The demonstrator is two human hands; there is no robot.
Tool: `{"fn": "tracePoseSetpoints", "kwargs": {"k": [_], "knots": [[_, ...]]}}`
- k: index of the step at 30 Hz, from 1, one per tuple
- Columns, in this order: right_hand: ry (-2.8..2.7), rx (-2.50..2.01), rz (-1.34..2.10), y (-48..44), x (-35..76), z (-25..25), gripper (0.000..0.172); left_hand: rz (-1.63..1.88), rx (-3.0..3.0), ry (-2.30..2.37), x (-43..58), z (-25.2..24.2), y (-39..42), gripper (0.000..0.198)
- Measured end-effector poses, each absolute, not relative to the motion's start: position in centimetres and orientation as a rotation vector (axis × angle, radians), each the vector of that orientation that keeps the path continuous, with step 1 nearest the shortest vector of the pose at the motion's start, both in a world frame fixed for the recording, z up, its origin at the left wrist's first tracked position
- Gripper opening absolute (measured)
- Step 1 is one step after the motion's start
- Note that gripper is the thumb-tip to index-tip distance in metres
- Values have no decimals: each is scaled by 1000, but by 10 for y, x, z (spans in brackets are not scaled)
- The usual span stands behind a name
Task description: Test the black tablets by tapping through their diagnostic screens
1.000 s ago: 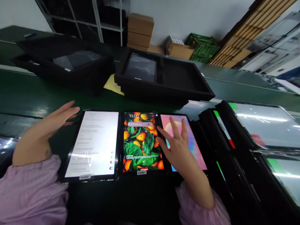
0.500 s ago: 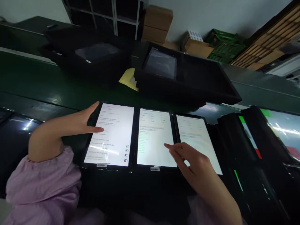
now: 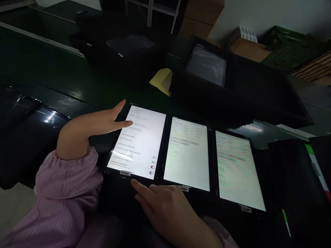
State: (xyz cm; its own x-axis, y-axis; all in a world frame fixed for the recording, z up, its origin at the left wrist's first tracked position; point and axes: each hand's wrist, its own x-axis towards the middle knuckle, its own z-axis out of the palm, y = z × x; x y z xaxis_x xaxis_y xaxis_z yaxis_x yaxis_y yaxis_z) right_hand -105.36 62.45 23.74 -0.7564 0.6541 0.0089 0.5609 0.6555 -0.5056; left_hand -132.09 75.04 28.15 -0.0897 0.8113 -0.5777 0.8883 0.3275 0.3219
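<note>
the left hand [image 3: 90, 129] has its thumb and index finger spread apart, the index fingertip over the upper part of a lit, black-framed glass tablet [image 3: 139, 144], though i cannot tell if it touches. the right hand [image 3: 165, 210] has its fingers close together, their tips just below that tablet's lower edge, with a second black-framed tablet [image 3: 186, 155] and a third black-framed tablet [image 3: 238, 168] to the right of those fingers. a folded yellow paper sheet [image 3: 161, 81] lies beyond the left fingertips.

Camera worn on my head, looking forward and down, close above my left hand [image 3: 95, 124] and right hand [image 3: 165, 210]. Three tablets [image 3: 187, 155] sit low in frame; the green worktop [image 3: 51, 79] stretches beyond, with shelving [image 3: 162, 10] and cartons [image 3: 199, 17] along the top edge.
</note>
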Motion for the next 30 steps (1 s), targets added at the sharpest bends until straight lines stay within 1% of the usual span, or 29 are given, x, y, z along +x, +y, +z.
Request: {"fn": "tracePoseSetpoints", "kwargs": {"k": [3, 7, 13, 16, 18, 20, 23, 26, 30], "knots": [[-2761, -1066, 667, 629, -1066, 234, 39, -113, 1491, 1899, -1327, 282, 750, 102], [-2632, -1260, 536, 638, -1067, 235, 38, -76, 1454, 1934, -1335, 285, 750, 99], [-2588, -1178, 816, 637, -1060, 247, 37, -101, 1421, 1996, -1340, 290, 749, 96], [-2661, -1163, 896, 636, -1059, 246, 35, -100, 1413, 2003, -1339, 290, 748, 96], [-2689, -1113, 949, 635, -1060, 245, 38, -102, 1414, 2001, -1338, 289, 748, 94], [-2685, -1089, 956, 634, -1061, 245, 41, -103, 1428, 1988, -1337, 289, 748, 92], [-2679, -1109, 922, 634, -1064, 244, 38, -107, 1455, 1979, -1334, 290, 748, 91], [-2675, -1195, 927, 636, -1066, 243, 36, -128, 1452, 2000, -1331, 293, 748, 90], [-2674, -1314, 832, 639, -1067, 238, 39, -117, 1451, 2000, -1329, 295, 748, 87]]}}
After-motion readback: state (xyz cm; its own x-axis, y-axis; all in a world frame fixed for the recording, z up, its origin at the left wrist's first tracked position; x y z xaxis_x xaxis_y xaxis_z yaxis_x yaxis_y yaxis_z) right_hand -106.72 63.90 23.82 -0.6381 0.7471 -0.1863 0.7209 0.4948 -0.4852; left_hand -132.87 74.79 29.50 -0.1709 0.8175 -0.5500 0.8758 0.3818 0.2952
